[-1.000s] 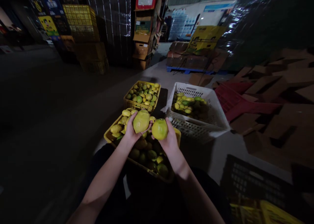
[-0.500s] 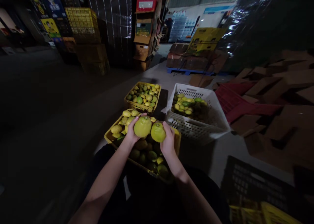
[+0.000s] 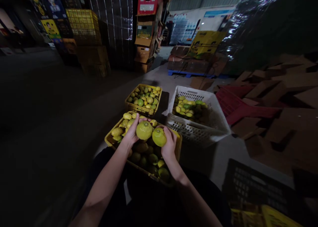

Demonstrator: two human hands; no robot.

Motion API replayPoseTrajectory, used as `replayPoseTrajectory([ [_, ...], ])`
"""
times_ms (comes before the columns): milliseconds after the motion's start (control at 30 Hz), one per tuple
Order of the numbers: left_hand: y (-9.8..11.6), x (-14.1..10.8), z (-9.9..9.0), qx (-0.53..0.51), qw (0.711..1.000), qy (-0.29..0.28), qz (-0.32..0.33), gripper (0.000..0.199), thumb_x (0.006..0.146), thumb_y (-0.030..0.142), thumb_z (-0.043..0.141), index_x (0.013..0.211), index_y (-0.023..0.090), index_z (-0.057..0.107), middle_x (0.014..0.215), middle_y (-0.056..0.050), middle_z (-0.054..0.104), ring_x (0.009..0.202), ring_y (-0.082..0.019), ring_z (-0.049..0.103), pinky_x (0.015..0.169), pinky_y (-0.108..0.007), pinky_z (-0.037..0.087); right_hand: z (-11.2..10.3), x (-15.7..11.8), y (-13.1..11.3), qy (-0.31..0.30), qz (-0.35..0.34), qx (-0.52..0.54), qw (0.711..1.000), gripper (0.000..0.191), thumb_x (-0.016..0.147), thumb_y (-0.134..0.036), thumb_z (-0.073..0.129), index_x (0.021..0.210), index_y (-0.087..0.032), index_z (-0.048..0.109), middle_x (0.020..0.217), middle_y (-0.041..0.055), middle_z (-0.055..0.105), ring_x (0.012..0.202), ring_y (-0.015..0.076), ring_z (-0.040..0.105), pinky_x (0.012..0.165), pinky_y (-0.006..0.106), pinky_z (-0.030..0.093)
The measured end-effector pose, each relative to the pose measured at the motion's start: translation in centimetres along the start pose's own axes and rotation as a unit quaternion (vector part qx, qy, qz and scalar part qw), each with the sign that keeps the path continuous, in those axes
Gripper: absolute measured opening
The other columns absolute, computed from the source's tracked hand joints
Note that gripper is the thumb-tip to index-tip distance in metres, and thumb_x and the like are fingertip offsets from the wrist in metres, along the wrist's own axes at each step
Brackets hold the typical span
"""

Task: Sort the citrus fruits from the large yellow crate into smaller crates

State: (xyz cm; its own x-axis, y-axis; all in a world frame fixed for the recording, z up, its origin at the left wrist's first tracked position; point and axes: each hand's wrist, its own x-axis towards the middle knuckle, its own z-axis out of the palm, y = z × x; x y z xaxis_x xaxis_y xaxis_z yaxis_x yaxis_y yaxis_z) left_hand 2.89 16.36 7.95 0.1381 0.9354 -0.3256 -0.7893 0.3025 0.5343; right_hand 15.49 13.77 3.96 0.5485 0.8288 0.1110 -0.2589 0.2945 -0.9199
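Observation:
Over the nearest yellow crate, my left hand is closed around a large yellow-green lemon. My right hand grips a second, slightly smaller lemon close beside it. Both fruits have a round end turned up towards me. Below my hands the crate holds many more lemons; yellow ones lie at its left, and greener ones sit in shadow at the near side. My hands and forearms hide part of the crate.
A farther yellow crate is full of lemons. To the right stands a white crate partly filled with lemons. Beyond it lie a red crate and a heap of cardboard boxes. A dark crate is at lower right.
The lemon in my left hand has turned, with its end now facing more towards me. The right-hand lemon has shifted slightly down and left. Both stay held.

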Motion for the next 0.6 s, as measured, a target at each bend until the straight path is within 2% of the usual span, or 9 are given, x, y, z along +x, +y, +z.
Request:
replayPoseTrajectory([
  [67, -0.1, 0.0, -0.1, 0.008, 1.000, 0.000, -0.005, 0.034, 0.093, 0.039, 0.068, 0.068, 0.016, 0.067, 0.074, -0.007, 0.075, 0.088, -0.025, 0.077, 0.089, -0.036, 0.062, 0.0, 0.1, 0.2, 0.026, 0.006, 0.005, 1.000, 0.035, 0.066, -0.053, 0.077, 0.078, -0.021, 0.071, 0.084, 0.0043, 0.073, 0.085, 0.0233, 0.066, 0.081, 0.038, 0.051],
  [267, -0.5, -0.3, -0.3, 0.002, 0.999, 0.018, -0.047, 0.030, 0.093, 0.040, 0.060, 0.085, 0.014, 0.073, 0.077, -0.009, 0.076, 0.081, -0.025, 0.076, 0.084, -0.035, 0.061, -0.1, -0.1, 0.6, 0.032, 0.020, -0.006, 0.999, 0.038, 0.063, -0.054, 0.078, 0.081, -0.021, 0.071, 0.090, 0.0049, 0.074, 0.088, 0.0227, 0.065, 0.081, 0.037, 0.052],
  [367, -0.8, -0.6, -0.3, -0.017, 0.995, 0.062, -0.081, 0.035, 0.095, 0.041, 0.051, 0.089, 0.013, 0.071, 0.072, -0.008, 0.072, 0.075, -0.024, 0.073, 0.080, -0.035, 0.060, 0.1, -0.1, 0.6, 0.044, 0.041, 0.005, 0.998, 0.039, 0.058, -0.052, 0.081, 0.081, -0.021, 0.072, 0.091, 0.0049, 0.074, 0.088, 0.0226, 0.067, 0.081, 0.037, 0.054],
  [500, -1.0, -0.9, -0.4, -0.043, 0.981, 0.134, -0.136, 0.036, 0.095, 0.040, 0.041, 0.098, 0.015, 0.066, 0.080, -0.009, 0.071, 0.085, -0.027, 0.072, 0.079, -0.041, 0.060, 0.6, 0.2, 0.5, 0.031, 0.054, 0.012, 0.998, 0.039, 0.055, -0.052, 0.081, 0.077, -0.021, 0.071, 0.086, 0.0034, 0.075, 0.086, 0.0226, 0.068, 0.079, 0.037, 0.055],
  [600, -0.9, -1.0, -0.4, -0.060, 0.979, 0.143, -0.134, 0.031, 0.090, 0.036, 0.044, 0.102, 0.015, 0.064, 0.088, -0.011, 0.070, 0.090, -0.029, 0.071, 0.078, -0.043, 0.060, 1.1, 0.7, 0.4, 0.017, 0.071, 0.021, 0.997, 0.035, 0.056, -0.050, 0.081, 0.073, -0.022, 0.068, 0.077, 0.0006, 0.073, 0.080, 0.0208, 0.068, 0.075, 0.034, 0.056],
])
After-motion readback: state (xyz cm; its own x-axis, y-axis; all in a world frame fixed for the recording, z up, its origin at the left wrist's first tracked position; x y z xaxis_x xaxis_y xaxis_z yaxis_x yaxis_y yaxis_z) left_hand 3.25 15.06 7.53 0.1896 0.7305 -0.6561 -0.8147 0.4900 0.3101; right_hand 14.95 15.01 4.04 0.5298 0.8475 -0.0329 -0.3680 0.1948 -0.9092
